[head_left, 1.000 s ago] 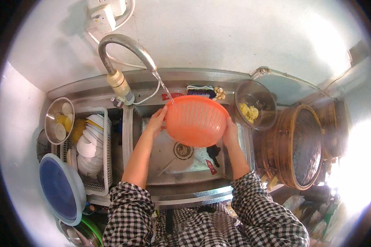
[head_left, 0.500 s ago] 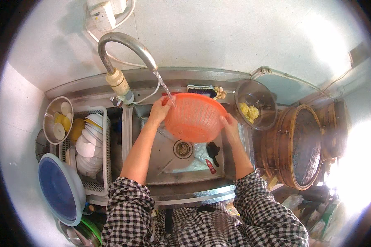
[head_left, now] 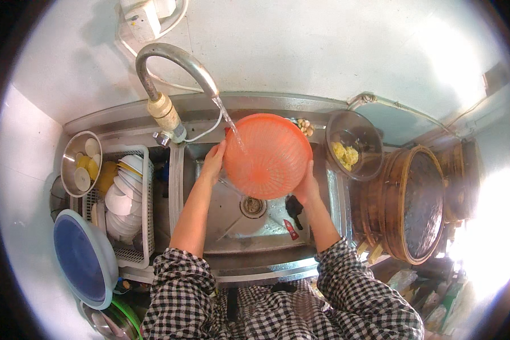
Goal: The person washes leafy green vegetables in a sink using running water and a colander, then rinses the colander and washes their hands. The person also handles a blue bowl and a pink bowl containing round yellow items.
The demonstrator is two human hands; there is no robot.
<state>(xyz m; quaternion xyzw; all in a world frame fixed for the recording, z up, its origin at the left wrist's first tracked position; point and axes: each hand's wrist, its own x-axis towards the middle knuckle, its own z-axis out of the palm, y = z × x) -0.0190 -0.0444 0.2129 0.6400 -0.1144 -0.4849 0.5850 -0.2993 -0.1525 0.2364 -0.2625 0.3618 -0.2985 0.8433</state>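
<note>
An orange plastic colander (head_left: 269,158) is held above the sink (head_left: 221,235), its round slotted face showing. My left hand (head_left: 214,161) grips its left side, and my right hand (head_left: 307,187) has hold of the right edge; fingers of both are partly hidden behind it. From the curved metal faucet (head_left: 182,59) a stream of water (head_left: 230,122) falls onto the colander's upper left part. Below it lie the sink drain (head_left: 253,207), a black item (head_left: 293,207) I cannot make out and a small red packet (head_left: 291,229).
Left of the sink stand a white dish rack (head_left: 148,209) with stacked plates, a metal bowl (head_left: 64,170) and a blue basin (head_left: 76,260). On the right are a dark translucent bowl (head_left: 374,153) with yellow pieces and several bamboo steamers (head_left: 399,209). Small tan pieces (head_left: 306,127) lie behind the colander.
Both hands have turned the colander so its round face shows more fully, and its top edge has moved up and back. My right hand has shifted lower along its edge. Water keeps running.
</note>
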